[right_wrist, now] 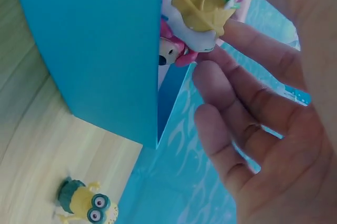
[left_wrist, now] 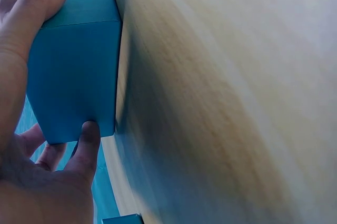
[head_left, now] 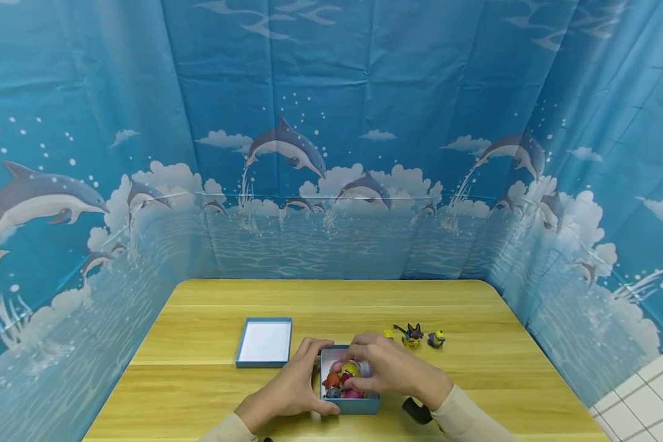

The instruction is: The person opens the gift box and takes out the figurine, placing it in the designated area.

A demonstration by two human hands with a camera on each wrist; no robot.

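A blue box (head_left: 359, 406) with a white inside stands uncovered at the table's front, holding several small colourful toy figures (head_left: 331, 380). My left hand (head_left: 293, 387) grips it from the left, thumb at the near side and fingers at the far side. Over the opening, my right hand (head_left: 389, 368) reaches in from the right. In the right wrist view its fingers hold a toy figure (right_wrist: 200, 10) with a yellow waffle-patterned part and a white part, at the box's rim. A pink figure (right_wrist: 176, 50) shows just below it. The right thumb's tip is hidden there.
A shallow blue lid (head_left: 265, 341) lies white side up, left of the box. Right of the box stand a black, pointed-eared figure (head_left: 412, 335), a yellow and purple figure (head_left: 436, 339) and a yellow goggled figure (right_wrist: 89, 203). Dolphin-print curtains (head_left: 320, 245) surround the table.
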